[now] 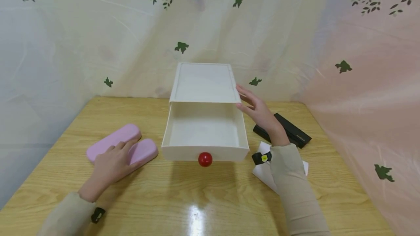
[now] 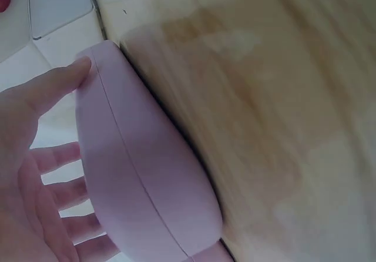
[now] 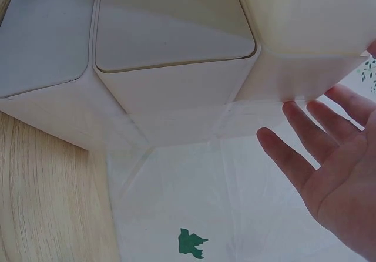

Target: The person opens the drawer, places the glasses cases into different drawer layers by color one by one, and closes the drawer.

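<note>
A white drawer unit (image 1: 205,83) stands at the middle of the table, its top drawer (image 1: 205,125) pulled out with nothing inside and a red ball knob (image 1: 205,159) on the front. At the left lie two pink cases, shaped like glasses cases. My left hand (image 1: 113,161) grips the nearer pink case (image 2: 141,150), thumb on one side and fingers on the other; a seam runs along it. The farther pink case (image 1: 115,141) lies just beyond my fingers. With fingers spread and extended, my right hand (image 3: 335,156) touches the unit's right side by the top drawer.
A black folded case (image 1: 295,132) lies at the right, partly behind my right wrist. Beneath that forearm is a white sheet (image 1: 265,177). A pale curtain (image 1: 137,46) with green leaf prints hangs at the back and sides of the wooden table (image 1: 151,207).
</note>
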`<action>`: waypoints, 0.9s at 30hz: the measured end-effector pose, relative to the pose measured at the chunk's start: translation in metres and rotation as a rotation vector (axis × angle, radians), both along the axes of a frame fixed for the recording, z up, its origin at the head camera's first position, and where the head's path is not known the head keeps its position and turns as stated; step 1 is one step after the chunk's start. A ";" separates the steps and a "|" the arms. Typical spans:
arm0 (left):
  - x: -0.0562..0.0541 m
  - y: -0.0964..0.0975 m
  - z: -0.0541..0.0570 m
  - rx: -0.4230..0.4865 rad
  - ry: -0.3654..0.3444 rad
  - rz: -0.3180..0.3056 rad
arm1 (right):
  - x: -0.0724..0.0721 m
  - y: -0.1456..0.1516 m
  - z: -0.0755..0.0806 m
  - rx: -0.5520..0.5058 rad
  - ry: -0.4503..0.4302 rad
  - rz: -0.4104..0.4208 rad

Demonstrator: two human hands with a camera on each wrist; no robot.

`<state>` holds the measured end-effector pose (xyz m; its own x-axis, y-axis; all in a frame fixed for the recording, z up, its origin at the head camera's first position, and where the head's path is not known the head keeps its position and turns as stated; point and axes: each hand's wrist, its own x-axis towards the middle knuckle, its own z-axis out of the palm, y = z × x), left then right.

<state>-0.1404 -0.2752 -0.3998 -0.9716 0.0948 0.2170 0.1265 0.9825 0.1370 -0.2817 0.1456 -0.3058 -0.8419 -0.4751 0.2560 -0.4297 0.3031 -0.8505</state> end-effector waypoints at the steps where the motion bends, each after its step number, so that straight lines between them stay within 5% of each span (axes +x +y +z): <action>1: 0.000 -0.001 -0.001 -0.004 -0.008 -0.003 | 0.000 0.000 0.000 0.000 0.002 -0.001; 8: 0.003 -0.009 -0.002 -0.043 -0.074 -0.070 | 0.000 0.001 -0.001 0.010 0.011 0.000; 18: 0.005 -0.018 -0.002 -0.093 -0.041 -0.162 | 0.000 0.000 -0.001 0.007 0.003 0.001; 27: -0.003 -0.020 0.016 -0.152 0.016 -0.251 | 0.000 0.000 0.000 0.018 -0.010 -0.007</action>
<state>-0.1434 -0.2950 -0.3840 -0.9101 0.3642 0.1976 0.3690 0.9293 -0.0130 -0.2816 0.1457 -0.3059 -0.8476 -0.4737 0.2389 -0.4189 0.3210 -0.8494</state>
